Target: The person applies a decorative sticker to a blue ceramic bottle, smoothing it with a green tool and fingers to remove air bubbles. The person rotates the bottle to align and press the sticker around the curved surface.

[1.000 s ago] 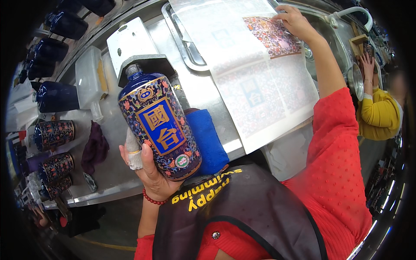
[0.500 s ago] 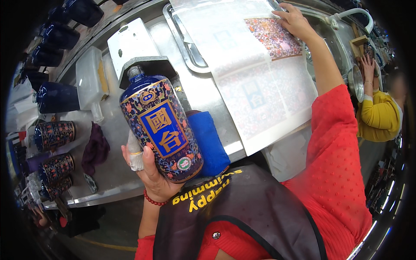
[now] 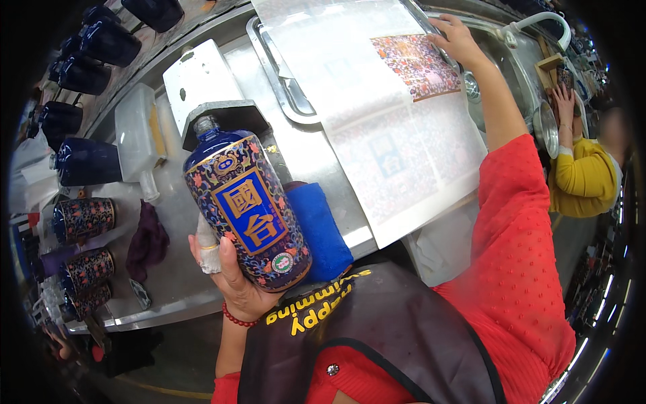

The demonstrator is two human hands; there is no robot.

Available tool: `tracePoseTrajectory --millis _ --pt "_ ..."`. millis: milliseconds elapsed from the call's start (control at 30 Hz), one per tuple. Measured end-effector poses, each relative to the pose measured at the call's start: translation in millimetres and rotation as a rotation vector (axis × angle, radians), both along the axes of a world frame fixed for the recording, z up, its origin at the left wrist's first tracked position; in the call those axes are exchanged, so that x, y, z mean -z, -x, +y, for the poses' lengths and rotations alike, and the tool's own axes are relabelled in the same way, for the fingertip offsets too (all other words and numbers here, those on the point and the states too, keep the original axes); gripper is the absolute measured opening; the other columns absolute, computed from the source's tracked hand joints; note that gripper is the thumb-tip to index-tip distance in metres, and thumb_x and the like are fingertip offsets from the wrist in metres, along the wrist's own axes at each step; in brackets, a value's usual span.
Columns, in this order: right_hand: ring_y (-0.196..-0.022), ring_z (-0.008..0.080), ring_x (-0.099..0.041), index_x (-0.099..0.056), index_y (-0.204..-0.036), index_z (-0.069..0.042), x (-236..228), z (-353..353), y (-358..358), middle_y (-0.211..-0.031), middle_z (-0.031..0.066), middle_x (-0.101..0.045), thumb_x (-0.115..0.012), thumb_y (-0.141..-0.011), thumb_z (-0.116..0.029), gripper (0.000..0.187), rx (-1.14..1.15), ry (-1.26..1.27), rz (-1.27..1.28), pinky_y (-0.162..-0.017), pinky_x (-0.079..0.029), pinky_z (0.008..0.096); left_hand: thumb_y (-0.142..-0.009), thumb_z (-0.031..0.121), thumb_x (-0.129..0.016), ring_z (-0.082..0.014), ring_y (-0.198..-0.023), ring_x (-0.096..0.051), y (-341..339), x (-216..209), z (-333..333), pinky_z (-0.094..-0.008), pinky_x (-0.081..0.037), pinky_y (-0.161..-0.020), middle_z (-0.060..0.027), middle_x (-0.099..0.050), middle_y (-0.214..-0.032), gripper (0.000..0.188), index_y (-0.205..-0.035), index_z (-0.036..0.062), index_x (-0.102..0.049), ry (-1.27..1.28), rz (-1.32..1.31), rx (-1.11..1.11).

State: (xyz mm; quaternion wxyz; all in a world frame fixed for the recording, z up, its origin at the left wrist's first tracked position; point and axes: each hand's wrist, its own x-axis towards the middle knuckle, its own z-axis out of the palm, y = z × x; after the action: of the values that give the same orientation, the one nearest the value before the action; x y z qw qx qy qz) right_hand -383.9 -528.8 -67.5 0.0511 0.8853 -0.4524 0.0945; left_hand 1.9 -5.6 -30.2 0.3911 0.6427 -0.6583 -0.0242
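Observation:
My left hand (image 3: 242,286) is closed round the lower side of a blue bottle (image 3: 249,209) with a floral pattern and a gold-framed blue panel. White wrapping covers one finger of that hand. The bottle leans with its bare neck at the dark end of a white stand (image 3: 208,74). Far to the right, my right hand (image 3: 459,42) has its fingers bent onto the upper corner of a floral decal sheet (image 3: 417,67); the fingertips are partly hidden. Translucent white paper sheets (image 3: 397,148) with faint printing lie beside and under it, over a metal tray (image 3: 289,101).
A folded blue cloth (image 3: 319,229) lies behind the bottle's base. To the left are a purple rag (image 3: 147,239), a clear plastic container (image 3: 138,131), plain blue bottles (image 3: 87,160) and patterned bottles (image 3: 84,219). A person in yellow (image 3: 585,168) works at the right, past the sink (image 3: 494,50).
The whole view has shifted slightly. The bottle stays in my left hand, and my right hand stays at the decal sheet's corner with its fingers a little more bent.

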Motion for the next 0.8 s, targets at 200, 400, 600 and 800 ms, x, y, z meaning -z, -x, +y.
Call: tracePoseTrajectory --millis 200,400,600,800 --pt "-0.115 0.0366 -0.065 -0.071 -0.121 -0.001 -11.8 -14.8 -14.9 -0.122 0.0266 -0.065 -0.076 -0.081 -0.067 0.077 0.294 -0.313 0.016 -0.104 -0.047 0.0461 -0.072 0.03 -0.095 -0.0334 -0.132 -0.055 -2.5 2.4 0.0 -0.06 -0.018 -0.122 -0.0141 -0.054 -0.143 0.118 -0.161 0.0145 -0.02 -0.03 0.12 0.119" --pt "-0.086 0.0226 -0.066 -0.072 -0.088 -0.006 -37.9 11.3 -45.3 -0.09 0.0127 -0.071 -0.083 -0.078 -0.06 0.056 0.29 -0.632 -0.183 -0.08 -0.05 0.0354 -0.084 0.042 -0.082 -0.0403 -0.13 -0.058 1.5 -2.6 1.5 -0.0666 -0.004 -0.119 -0.0126 -0.064 -0.138 0.098 -0.159 0.0211 -0.023 -0.075 0.055 0.019" --pt "-0.075 0.0147 -0.058 -0.067 -0.081 -0.006 -36.8 16.4 -39.1 -0.079 0.0049 -0.066 -0.08 -0.086 -0.053 0.049 0.299 -0.594 -0.202 -0.069 -0.046 0.0348 -0.079 0.024 -0.088 -0.0356 -0.131 -0.056 -4.4 5.1 2.0 -0.0558 -0.034 -0.113 -0.0157 -0.047 -0.148 0.107 -0.161 0.0207 -0.019 -0.079 0.265 0.191" --pt "-0.075 0.0136 -0.056 -0.067 -0.085 -0.006 -25.4 19.2 -35.3 -0.078 0.0036 -0.065 -0.074 -0.092 -0.05 0.045 0.401 -0.502 -0.269 -0.068 -0.045 0.034 -0.083 0.042 -0.084 -0.0374 -0.127 -0.061 -0.9 5.6 0.3 -0.0657 -0.006 -0.12 -0.0109 -0.066 -0.136 0.099 -0.159 0.0212 -0.024 -0.045 0.175 0.096"
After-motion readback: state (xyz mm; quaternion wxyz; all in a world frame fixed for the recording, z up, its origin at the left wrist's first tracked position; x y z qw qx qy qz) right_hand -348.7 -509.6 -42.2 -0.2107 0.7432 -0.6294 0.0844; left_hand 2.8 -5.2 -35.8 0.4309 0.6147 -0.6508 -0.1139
